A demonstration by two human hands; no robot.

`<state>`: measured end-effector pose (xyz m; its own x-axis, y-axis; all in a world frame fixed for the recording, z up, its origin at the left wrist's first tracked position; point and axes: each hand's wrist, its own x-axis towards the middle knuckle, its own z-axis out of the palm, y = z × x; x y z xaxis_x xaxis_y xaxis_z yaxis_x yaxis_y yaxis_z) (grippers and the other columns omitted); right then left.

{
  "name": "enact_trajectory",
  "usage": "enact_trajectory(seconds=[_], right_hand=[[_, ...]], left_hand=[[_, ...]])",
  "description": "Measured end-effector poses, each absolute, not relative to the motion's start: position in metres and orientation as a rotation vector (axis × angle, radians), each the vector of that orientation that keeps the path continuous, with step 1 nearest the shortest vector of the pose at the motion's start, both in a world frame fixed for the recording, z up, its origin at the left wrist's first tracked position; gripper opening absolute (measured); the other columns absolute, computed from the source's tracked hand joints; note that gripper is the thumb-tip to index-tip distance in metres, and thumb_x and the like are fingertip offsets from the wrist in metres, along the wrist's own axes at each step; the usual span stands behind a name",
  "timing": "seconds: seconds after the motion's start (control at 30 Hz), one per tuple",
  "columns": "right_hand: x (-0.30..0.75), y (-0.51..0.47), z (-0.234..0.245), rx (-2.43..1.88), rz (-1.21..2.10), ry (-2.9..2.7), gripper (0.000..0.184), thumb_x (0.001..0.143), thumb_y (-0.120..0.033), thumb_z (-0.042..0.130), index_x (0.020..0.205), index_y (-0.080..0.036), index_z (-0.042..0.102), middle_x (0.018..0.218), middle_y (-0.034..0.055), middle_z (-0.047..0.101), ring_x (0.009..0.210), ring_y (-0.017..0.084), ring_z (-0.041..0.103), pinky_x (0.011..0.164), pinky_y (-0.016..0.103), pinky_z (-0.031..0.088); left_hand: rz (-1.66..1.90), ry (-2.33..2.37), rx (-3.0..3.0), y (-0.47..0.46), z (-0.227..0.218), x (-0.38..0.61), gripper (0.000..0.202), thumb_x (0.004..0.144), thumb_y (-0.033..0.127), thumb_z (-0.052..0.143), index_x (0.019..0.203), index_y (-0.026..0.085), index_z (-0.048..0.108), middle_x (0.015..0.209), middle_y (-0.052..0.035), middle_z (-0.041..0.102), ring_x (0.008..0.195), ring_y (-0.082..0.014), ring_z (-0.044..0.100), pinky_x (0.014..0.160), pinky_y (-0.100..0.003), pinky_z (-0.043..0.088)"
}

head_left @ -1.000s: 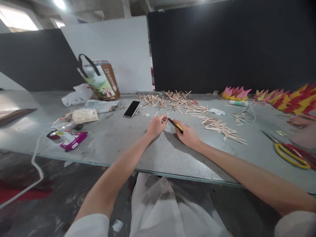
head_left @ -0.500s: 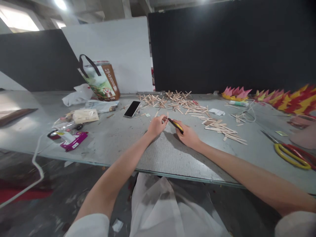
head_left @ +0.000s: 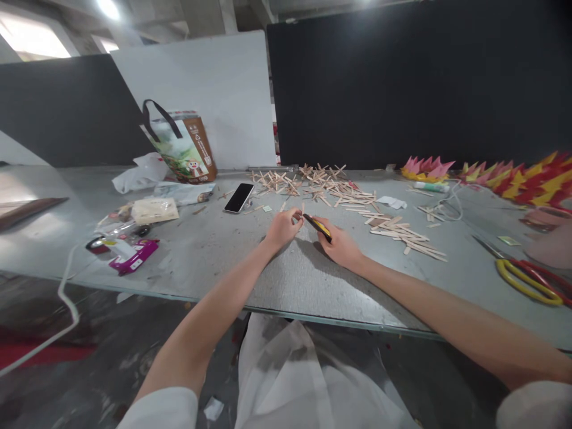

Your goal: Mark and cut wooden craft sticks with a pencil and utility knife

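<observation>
The tabletop (head_left: 214, 250) stretches across the scene, grey and scuffed. Along its far side stand a black panel (head_left: 415, 89) at right and a white panel (head_left: 205, 89) left of it. In front of the white panel, a printed bag (head_left: 196, 152) leans with its dark handle up, beside a crumpled white plastic bag (head_left: 142, 173). Red and yellow paper points (head_left: 536, 182) crowd the far right. Loose wooden sticks (head_left: 393, 229) lie scattered from the far middle toward the right, beyond the hands.

The right hand (head_left: 339, 245), near the middle of the tabletop, is closed around a cutter; the left hand (head_left: 283, 228), just left of it, has thumb and fingers pinched together on a short stick. At right lie scissors (head_left: 507, 264) with yellow and red handles; at left, a purple packet (head_left: 134, 257). A phone (head_left: 239, 197), its screen dark, lies left of the sticks. The black-and-yellow cutter (head_left: 319, 227) slants toward the left fingertips, where the short stick (head_left: 302, 208) pokes up, largely hidden.
</observation>
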<state>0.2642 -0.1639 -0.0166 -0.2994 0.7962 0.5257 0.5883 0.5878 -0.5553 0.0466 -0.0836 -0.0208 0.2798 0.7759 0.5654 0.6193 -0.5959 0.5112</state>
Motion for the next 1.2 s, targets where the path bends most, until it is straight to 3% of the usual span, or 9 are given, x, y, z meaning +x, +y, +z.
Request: enact_trajectory(seconds=[0.67, 1.2], right_hand=[[0.266, -0.1611, -0.0193, -1.053, 0.312, -2.026, 0.057, 0.099, -0.019, 0.049, 0.156, -0.023, 0.051, 0.138, 0.0106, 0.074, 0.111, 0.03, 0.076, 0.097, 0.044, 0.061], [0.2661, -0.1621, -0.019, -0.977, 0.283, -2.065, 0.059, 0.099, -0.019, 0.048, 0.158, -0.024, 0.047, 0.144, 0.0122, 0.07, 0.117, 0.03, 0.073, 0.101, 0.047, 0.059]], left_hand=[[1.221, 1.31, 2.338, -0.0892, -0.0136, 0.0486, 0.018, 0.097, 0.026, 0.068, 0.113, 0.02, 0.074, 0.1, -0.0058, 0.082, 0.07, -0.0161, 0.068, 0.078, -0.03, 0.053], [1.357, 1.281, 2.372, -0.0808, -0.0208, 0.0479, 0.013, 0.097, 0.023, 0.07, 0.108, 0.018, 0.074, 0.093, -0.0056, 0.081, 0.071, -0.0151, 0.071, 0.076, -0.028, 0.053]])
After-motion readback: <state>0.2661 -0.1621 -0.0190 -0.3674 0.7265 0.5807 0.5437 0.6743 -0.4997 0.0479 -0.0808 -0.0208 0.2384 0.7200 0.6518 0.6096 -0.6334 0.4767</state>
